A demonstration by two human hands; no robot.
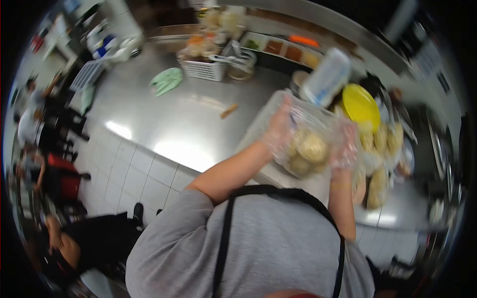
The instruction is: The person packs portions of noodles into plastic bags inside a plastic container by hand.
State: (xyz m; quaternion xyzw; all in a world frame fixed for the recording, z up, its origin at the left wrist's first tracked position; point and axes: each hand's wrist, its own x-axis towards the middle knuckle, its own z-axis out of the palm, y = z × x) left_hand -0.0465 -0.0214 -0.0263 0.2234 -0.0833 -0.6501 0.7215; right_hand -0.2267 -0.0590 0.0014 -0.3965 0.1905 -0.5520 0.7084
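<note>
A clear plastic bag [309,149] with several pale, round, dough-like lumps in it is held up between my two hands. My left hand [280,126], in a clear disposable glove, grips the bag's left side. On the opposite side, my right hand [344,144], gloved the same way, is closed on the bag; its fingers are blurred. Beneath the bag is a whitish tray or board [258,129], partly covered by my hands and the bag. Right of my right hand lie several more bags of pale food [380,186], and a yellow plate [361,107] stands above them.
On the steel counter [198,114] lie a green cloth [167,81] and a small brown piece [228,111]. A white basket [203,69], a row of ingredient containers [283,48] and a white-and-blue package [326,77] stand behind. Several people [37,119] are at the left.
</note>
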